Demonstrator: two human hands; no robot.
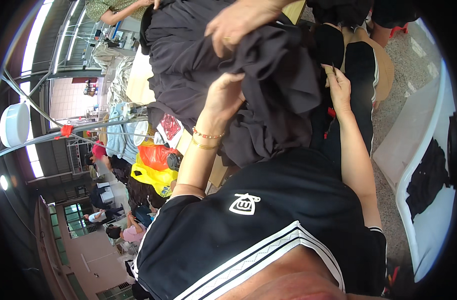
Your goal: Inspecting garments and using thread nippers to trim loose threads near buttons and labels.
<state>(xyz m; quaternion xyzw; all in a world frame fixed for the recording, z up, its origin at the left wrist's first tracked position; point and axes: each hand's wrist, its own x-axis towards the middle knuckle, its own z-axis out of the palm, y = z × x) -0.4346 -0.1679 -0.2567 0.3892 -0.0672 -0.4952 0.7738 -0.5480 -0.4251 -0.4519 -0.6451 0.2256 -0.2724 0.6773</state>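
A large heap of dark, almost black cloth [183,60] is bunched in front of me and hangs over toward my lap. My left hand [226,95], with bracelets at the wrist, is closed on a fold of it; the thumb shows and the other fingers are partly hidden by fabric. Over by my right thigh, my right hand [340,91] is closed round a small dark pointed tool [333,68], mostly covered by the fingers. Another person's hand [238,22], wearing a ring, rests on the same cloth from the far side.
At left lie a yellow plastic bag [151,176], a red bag [156,156] and light blue cloth [122,125]. A white bin [413,200] with dark cloth inside stands at right. A second person's arm [126,12] reaches in at top left. Several people work farther off.
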